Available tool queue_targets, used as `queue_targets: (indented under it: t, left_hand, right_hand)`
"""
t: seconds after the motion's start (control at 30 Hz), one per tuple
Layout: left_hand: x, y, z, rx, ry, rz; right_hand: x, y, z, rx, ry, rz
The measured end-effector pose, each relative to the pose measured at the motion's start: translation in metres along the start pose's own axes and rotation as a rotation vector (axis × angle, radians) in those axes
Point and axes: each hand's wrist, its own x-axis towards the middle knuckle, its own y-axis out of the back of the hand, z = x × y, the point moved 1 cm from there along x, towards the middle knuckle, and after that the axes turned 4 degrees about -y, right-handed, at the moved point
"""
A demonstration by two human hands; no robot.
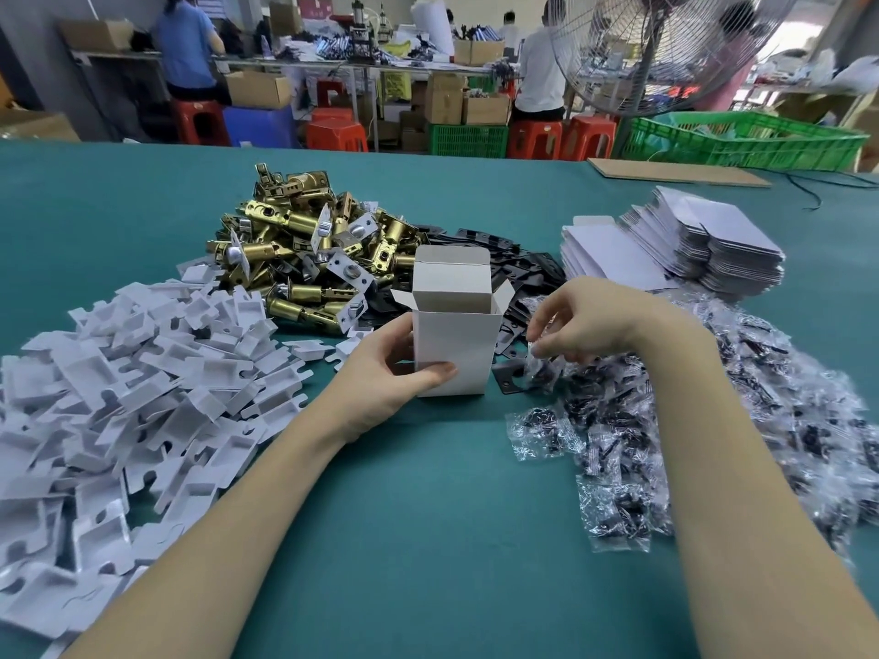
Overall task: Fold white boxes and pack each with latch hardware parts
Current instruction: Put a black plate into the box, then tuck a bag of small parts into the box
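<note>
Steadied open white box (452, 335) upright for loading.
Left hand (387, 368) fingers clamped on it; right hand (578, 325) fingertips pinched screw bag (542, 368).

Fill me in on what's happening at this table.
A person is packing latch hardware. The left hand holds an upright white box, top flaps open, on the green table. The right hand pinches a clear screw packet at the edge of the packet pile. Brass latches and flat boxes wait behind.
</note>
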Motion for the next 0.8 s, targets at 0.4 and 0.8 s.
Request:
queue_targets:
  t: [0.4,0.8]
  left_hand:
    - [-0.002,0.003,-0.003,0.007,0.097,-0.052]
    - [-0.006,0.001,0.005,0.037,0.041,-0.099]
  right_hand:
    - [-0.074,0.059,-0.047,0.364,0.407,0.524]
    - [-0.088,0.036,-0.102,0.114,0.515,0.237]
